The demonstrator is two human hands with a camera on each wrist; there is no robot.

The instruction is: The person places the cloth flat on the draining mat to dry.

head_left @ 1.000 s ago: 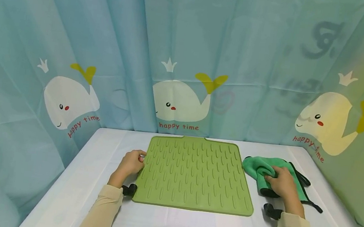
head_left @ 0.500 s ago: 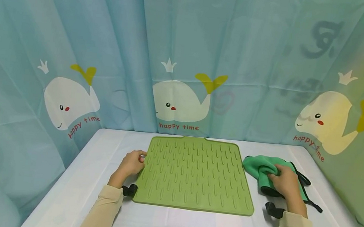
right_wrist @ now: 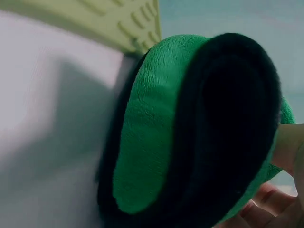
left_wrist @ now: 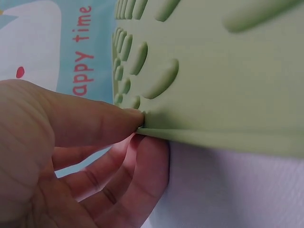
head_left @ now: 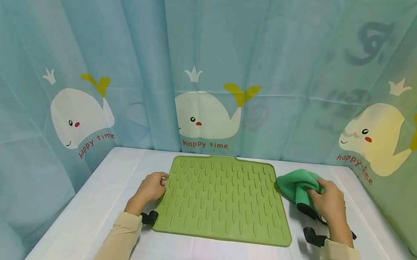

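A light green ribbed mat (head_left: 225,198) lies flat in the middle of the table. My left hand (head_left: 151,187) pinches its left edge; in the left wrist view the thumb presses on top of the mat (left_wrist: 228,90) and the curled fingers are underneath. To the mat's right, my right hand (head_left: 330,202) grips a bunched green cloth with black edging (head_left: 296,185). The right wrist view shows the cloth (right_wrist: 152,114) folded over in a loop close above the white surface, the fingers (right_wrist: 273,202) partly hidden behind it.
A white cloth covers the table (head_left: 194,257). Behind and to both sides hangs a pale blue-green curtain (head_left: 296,71) printed with whales. Black camera mounts sit at the left wrist (head_left: 150,217) and right wrist (head_left: 314,237).
My right hand has lifted the green cloth slightly and drawn it together, so its spread part and black strap no longer lie out to the right. The left hand and mat stay nearly still.
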